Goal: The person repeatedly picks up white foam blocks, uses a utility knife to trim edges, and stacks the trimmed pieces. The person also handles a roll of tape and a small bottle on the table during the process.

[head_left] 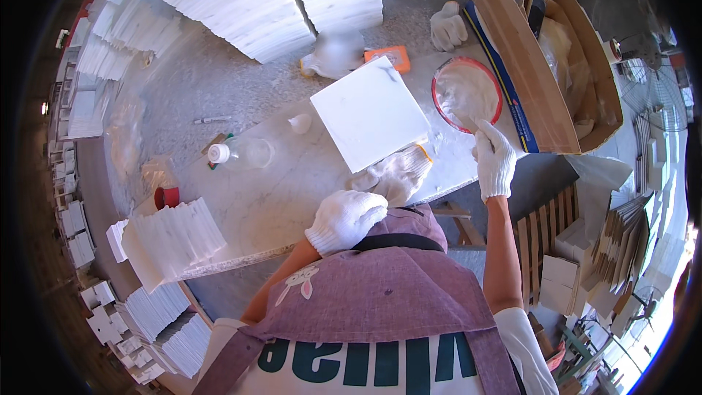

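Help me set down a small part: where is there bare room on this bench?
The marble slab is bare between the short tile stack, clear bottle and left hand. Dusty surface lies open between bottle and tall stacks, bar a slim pen-like item. Crowded on the right: square tile, bunched glove, red-rimmed bowl and cardboard box sit close together.

One left hand (347, 219), one right hand (496, 159), that's two for you! And on your table (256, 216), one square white slab (371, 111), one red-rimmed bowl (468, 88), one clear bottle (252, 152), one orange block (395, 58), one red ring (167, 197); those bunched gloves (401, 175) by the slab defy counting!
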Demonstrator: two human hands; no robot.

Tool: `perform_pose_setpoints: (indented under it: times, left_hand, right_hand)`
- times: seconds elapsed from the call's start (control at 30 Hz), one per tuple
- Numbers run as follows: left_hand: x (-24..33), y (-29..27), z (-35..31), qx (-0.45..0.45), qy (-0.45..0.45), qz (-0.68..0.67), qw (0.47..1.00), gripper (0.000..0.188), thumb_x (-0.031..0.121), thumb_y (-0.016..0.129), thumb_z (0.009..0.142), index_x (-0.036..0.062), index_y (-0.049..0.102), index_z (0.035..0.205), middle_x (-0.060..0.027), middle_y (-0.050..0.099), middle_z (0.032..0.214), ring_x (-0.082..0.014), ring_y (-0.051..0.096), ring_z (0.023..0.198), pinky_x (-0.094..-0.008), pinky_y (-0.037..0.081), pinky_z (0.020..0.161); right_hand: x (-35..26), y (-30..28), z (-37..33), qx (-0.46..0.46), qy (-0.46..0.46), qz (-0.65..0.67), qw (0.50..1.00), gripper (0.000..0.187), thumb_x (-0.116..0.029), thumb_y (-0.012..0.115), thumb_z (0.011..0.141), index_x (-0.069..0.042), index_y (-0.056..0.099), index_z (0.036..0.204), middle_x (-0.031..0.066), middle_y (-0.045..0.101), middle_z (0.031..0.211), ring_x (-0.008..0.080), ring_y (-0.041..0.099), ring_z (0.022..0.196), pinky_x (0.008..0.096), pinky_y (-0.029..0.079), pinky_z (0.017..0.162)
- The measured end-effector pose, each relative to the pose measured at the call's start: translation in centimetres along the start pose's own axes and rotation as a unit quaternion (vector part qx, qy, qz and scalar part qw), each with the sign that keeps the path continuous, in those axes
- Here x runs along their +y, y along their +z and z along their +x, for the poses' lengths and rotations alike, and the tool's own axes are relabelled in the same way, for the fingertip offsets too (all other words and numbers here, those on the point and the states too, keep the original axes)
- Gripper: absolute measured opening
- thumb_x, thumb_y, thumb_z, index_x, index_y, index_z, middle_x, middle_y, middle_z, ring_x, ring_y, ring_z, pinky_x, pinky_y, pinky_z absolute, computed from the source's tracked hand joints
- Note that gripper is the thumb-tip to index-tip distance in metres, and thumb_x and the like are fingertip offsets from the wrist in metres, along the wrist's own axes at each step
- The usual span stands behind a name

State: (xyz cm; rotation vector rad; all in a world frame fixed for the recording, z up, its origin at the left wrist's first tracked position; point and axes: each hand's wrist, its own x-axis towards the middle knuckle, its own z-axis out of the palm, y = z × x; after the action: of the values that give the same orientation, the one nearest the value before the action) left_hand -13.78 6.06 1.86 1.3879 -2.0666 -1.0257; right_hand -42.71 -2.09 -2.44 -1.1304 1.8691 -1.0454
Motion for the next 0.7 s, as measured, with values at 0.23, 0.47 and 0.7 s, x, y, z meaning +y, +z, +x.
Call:
perform_pose_setpoints:
  times: [0.23, 0.47, 0.7]
  left_hand:
    - [-0.2, 0.1, 0.1, 0.007, 0.004, 0.024, 1.0, 0.015, 0.023, 0.064, 0.09, 0.01, 0.071, 0.092, -0.0092, 0.071, 0.084, -0.0295, 0.067, 0.078, -0.0415, 0.053, 0.069]
    - [-0.4, 0.1, 0.3, 0.0, 0.007, 0.039, 0.999, 0.013, 0.022, 0.064, 0.089, 0.0112, 0.071, 0.092, -0.0076, 0.071, 0.085, -0.0277, 0.068, 0.079, -0.0404, 0.053, 0.07]
    - [-0.8, 0.3, 0.1, -0.001, 0.026, 0.039, 0.999, 0.015, 0.023, 0.062, 0.09, 0.0133, 0.072, 0.094, -0.0053, 0.071, 0.086, -0.0268, 0.067, 0.079, -0.0397, 0.053, 0.07]
  right_hand:
    - [1.9, 2.0, 1.8, 0.015, -0.066, -0.095, 0.993, 0.025, -0.012, 0.061, 0.095, 0.0, 0.071, 0.114, 0.0038, 0.061, 0.071, 0.0099, 0.055, 0.062, 0.027, 0.044, 0.058]
    - [1.9, 2.0, 2.0, -0.023, 0.052, 0.015, 0.998, 0.028, -0.013, 0.062, 0.094, 0.0, 0.07, 0.117, 0.0013, 0.062, 0.074, 0.008, 0.056, 0.063, 0.0232, 0.046, 0.058]
    - [1.2, 1.6, 1.5, -0.011, 0.091, 0.083, 0.992, 0.03, -0.013, 0.063, 0.093, 0.0, 0.069, 0.119, 0.0016, 0.063, 0.079, 0.0079, 0.056, 0.064, 0.0229, 0.048, 0.058]
